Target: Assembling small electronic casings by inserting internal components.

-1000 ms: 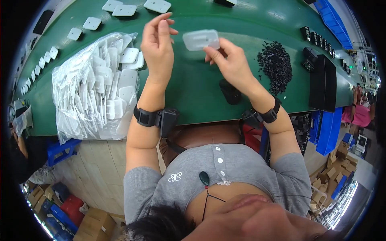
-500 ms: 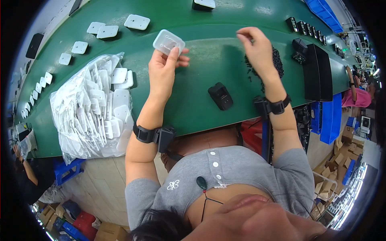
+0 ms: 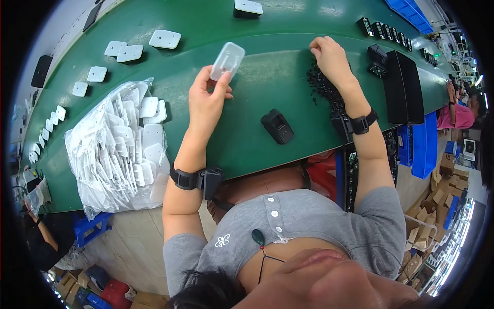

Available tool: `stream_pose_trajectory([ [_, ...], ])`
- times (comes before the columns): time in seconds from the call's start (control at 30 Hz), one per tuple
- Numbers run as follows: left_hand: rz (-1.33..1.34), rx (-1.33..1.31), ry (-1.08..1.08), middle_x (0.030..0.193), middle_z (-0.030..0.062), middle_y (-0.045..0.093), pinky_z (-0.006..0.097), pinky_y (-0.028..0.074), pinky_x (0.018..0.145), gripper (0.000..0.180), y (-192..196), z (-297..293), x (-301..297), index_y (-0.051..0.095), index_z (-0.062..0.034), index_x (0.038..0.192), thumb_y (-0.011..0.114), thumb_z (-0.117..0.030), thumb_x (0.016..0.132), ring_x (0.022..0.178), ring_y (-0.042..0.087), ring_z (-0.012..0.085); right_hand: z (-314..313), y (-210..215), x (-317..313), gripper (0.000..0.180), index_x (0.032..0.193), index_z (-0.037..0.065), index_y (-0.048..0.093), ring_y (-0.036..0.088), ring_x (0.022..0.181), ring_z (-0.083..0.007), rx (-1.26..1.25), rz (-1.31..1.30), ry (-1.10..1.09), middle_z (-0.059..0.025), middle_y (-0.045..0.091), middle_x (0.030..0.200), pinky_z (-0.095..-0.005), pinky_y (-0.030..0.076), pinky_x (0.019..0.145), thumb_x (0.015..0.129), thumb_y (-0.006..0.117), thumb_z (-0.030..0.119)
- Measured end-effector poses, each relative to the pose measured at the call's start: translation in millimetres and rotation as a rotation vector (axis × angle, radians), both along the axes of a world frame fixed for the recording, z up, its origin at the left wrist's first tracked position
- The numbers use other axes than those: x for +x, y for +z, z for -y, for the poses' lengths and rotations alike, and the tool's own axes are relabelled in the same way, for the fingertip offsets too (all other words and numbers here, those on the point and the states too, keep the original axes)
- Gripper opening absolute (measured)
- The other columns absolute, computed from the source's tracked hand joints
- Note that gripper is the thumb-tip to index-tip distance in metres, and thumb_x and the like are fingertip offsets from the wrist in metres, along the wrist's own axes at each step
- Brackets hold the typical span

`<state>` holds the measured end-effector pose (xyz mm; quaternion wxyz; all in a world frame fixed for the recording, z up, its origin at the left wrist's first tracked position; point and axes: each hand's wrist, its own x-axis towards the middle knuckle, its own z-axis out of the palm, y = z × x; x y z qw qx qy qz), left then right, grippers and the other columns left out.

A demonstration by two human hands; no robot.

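Observation:
Raised over the green table, my left hand [image 3: 208, 98] grips a white translucent plastic cover [image 3: 228, 61] by its lower end, thumb on its face. My right hand [image 3: 332, 59] is closed in a pinch at the far edge of a pile of small black parts [image 3: 323, 87]; whatever lies between the fingertips is too small to make out. A black plastic housing [image 3: 277, 126] rests on the table between my forearms. To the left of my left arm lies a clear plastic bag [image 3: 116, 149] full of white covers, a few of which [image 3: 154, 109] spill out at its mouth.
White-topped units [image 3: 164, 39] stand along the far left of the green table [image 3: 242, 149]. At the right are a tall black box [image 3: 404, 87], a black device [image 3: 377, 59] and a row of black units [image 3: 383, 31]. Blue bins [image 3: 424, 147] sit below the right edge. Other people work at both ends.
My left hand has tilted the white cover more upright and shifted it slightly right. My right hand has turned and its fingers have drawn together near the black parts. The view has shifted slightly.

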<state>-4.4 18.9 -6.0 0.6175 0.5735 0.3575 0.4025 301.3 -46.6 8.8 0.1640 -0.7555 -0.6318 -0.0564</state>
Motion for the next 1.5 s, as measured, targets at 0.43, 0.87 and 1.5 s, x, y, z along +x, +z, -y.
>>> stream_pose_trajectory([
  [0.43, 0.155, 0.071, -0.023, 0.086, 0.0087, 0.059, 0.023, 0.049, 0.047, 0.023, 9, 18, 9, 0.058, -0.002, 0.112, 0.056, 0.004, 0.09, 0.059, 0.062, 0.0107, -5, 31, -138, 0.008, 0.093, 0.002, 0.064, 0.056, 0.082, -0.008, 0.027, -1.424, 0.272, -0.0017, 0.063, 0.089, -0.023, 0.045, 0.076, 0.087, 0.067, 0.007],
  [0.87, 0.241, 0.039, 0.11, 0.085, 0.0107, 0.061, 0.026, 0.055, 0.056, 0.015, 7, 20, 13, 0.055, 0.0055, 0.106, 0.055, 0.002, 0.091, 0.067, 0.068, 0.0175, -3, 20, -141, 0.007, 0.087, 0.003, 0.063, 0.047, 0.071, -0.0078, 0.215, -0.778, 0.39, -0.0007, 0.057, 0.081, -0.0232, 0.035, 0.063, 0.086, 0.068, 0.008],
  [1.5, 0.242, -0.06, -0.031, 0.082, 0.0096, 0.065, 0.024, 0.053, 0.062, 0.014, 6, 13, 4, 0.057, 0.0031, 0.094, 0.057, -0.01, 0.095, 0.068, 0.064, 0.0133, -6, 15, -142, 0.023, 0.094, 0.003, 0.061, 0.052, 0.082, -0.0195, 0.48, -0.36, 0.365, -0.0072, 0.056, 0.092, -0.0298, 0.042, 0.069, 0.081, 0.075, 0.017],
])
